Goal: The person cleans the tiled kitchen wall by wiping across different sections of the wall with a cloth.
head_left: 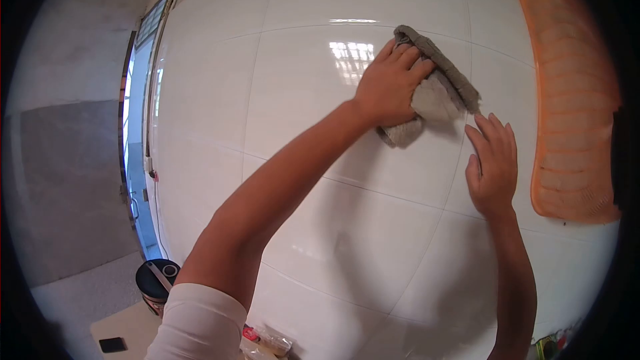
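Note:
A grey cloth point(443, 70), bunched into a thick fold along its upper right edge, lies against a glossy white tiled wall point(300, 127). My left hand point(393, 87) is over the cloth, its fingers pressed down on the fabric and part of the cloth showing beneath the palm. Just below the cloth's right end is my right hand point(493, 163), fingers stretched out and apart, holding nothing. Its fingertips come very close to the cloth; whether they touch it I cannot tell.
An orange ribbed plastic piece point(570, 107) is on the wall at right. A doorway point(137, 160) stands at left. Lower left, a dark-lidded bucket point(155, 280) stands near a phone-like dark object point(113, 345). Small packets point(267, 341) lie at the bottom.

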Motion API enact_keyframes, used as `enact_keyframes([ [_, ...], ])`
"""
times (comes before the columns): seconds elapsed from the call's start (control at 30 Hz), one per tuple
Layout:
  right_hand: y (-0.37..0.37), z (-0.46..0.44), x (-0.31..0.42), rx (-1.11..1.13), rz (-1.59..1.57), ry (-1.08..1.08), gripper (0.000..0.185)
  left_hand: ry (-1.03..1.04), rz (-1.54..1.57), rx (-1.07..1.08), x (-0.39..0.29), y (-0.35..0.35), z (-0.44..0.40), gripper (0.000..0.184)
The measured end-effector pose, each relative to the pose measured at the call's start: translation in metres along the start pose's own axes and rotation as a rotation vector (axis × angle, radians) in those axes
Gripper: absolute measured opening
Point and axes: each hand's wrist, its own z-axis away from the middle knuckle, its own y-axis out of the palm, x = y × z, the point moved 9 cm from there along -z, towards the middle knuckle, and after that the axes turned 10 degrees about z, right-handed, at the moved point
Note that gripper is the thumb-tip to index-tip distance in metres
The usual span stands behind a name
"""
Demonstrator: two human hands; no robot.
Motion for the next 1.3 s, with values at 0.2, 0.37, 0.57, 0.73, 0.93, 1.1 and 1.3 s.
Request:
enact_keyframes([
  [0.2, 0.002, 0.001, 0.000, -0.021, 0.013, -0.016, 0.045, -0.469, -0.133, -0.128, 0.132, -0.071, 0.052, 0.055],
  [0.37, 0.001, 0.000, 0.004, -0.043, 0.020, -0.003, 0.045, -0.729, -0.036, -0.295, 0.183, -0.103, 0.087, 0.050],
  [0.57, 0.004, 0.001, 0.004, -0.057, 0.019, 0.000, 0.044, -0.185, 0.241, -0.219, 0.045, -0.005, -0.002, 0.051],
  [0.73, 0.006, 0.003, 0.001, -0.022, 0.011, 0.005, 0.044, 0.010, 0.082, -0.122, -0.026, 0.039, -0.048, 0.056],
  [0.93, 0.004, 0.002, 0.002, -0.018, -0.010, -0.008, 0.044, -0.138, 0.034, -0.095, 0.028, 0.006, -0.020, 0.058],
  [1.1, 0.002, 0.003, 0.002, -0.020, -0.017, 0.002, 0.043, -0.396, -0.093, -0.114, 0.102, -0.039, 0.024, 0.056],
  [1.3, 0.004, 0.001, 0.004, -0.050, -0.015, 0.007, 0.042, -0.763, 0.033, -0.478, 0.207, -0.135, 0.183, 0.044],
])
